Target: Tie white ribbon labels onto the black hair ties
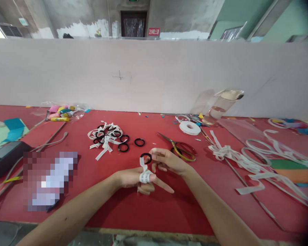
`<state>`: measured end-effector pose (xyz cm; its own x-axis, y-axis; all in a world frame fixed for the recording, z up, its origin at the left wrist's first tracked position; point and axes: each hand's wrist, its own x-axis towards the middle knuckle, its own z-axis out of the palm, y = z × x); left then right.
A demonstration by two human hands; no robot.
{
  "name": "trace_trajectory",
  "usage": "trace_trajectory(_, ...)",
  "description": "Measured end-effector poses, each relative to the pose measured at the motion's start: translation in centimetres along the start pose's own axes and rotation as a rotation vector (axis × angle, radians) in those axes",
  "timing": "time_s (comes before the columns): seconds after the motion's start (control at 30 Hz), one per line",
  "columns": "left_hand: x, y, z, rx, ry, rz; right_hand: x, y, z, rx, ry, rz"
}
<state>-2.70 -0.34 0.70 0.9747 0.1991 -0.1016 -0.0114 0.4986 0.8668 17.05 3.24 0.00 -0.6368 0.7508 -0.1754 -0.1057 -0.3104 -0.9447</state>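
Note:
My left hand [136, 178] is over the red tabletop with one finger stretched out to the right and the others curled. A white printed ribbon [144, 177] loops round its thumb area. The ribbon's upper end runs up to a black hair tie [149, 156]. My right hand [166, 160] pinches that hair tie at its right side, with fingers bent. Beyond the hands lie a loose black hair tie [139, 142] and a pile of hair ties with white ribbon bows [106, 136]. Scissors [182, 148] with yellow-and-red handles rest behind my right hand.
A white ribbon roll [190, 127] and a clear bottle [222, 106] stand near the pale partition [154, 75]. Tangled white ribbons [226, 152] spread along the right. On the left are a pixelated object [56, 177], a cable [51, 143] and a dark box [9, 157].

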Motion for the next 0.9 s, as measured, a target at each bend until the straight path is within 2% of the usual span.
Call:
trace_trajectory(0.23, 0.2, 0.4, 0.7, 0.010, -0.046, -0.111, -0.1, 0.1, 1.0, -0.067, -0.110, 0.077)
trace_trajectory(0.47, 0.0, 1.0, 1.5, 0.101, -0.113, -0.119, -0.2, 0.0, 0.4, -0.118, -0.219, 0.114)
trace_trajectory(0.63, 0.1, 1.2, 1.6, 0.107, -0.120, -0.121, -0.3, -0.3, 1.1, -0.185, -0.297, 0.157)
trace_trajectory(0.8, 0.2, 1.1, 1.5, 0.109, -0.153, -0.143, -0.5, -0.6, 1.4, -0.189, -0.318, 0.169)
trace_trajectory(0.9, 0.1, 1.0, 1.4, 0.086, -0.134, -0.131, -0.5, -0.5, 1.3, -0.240, -0.316, 0.120)
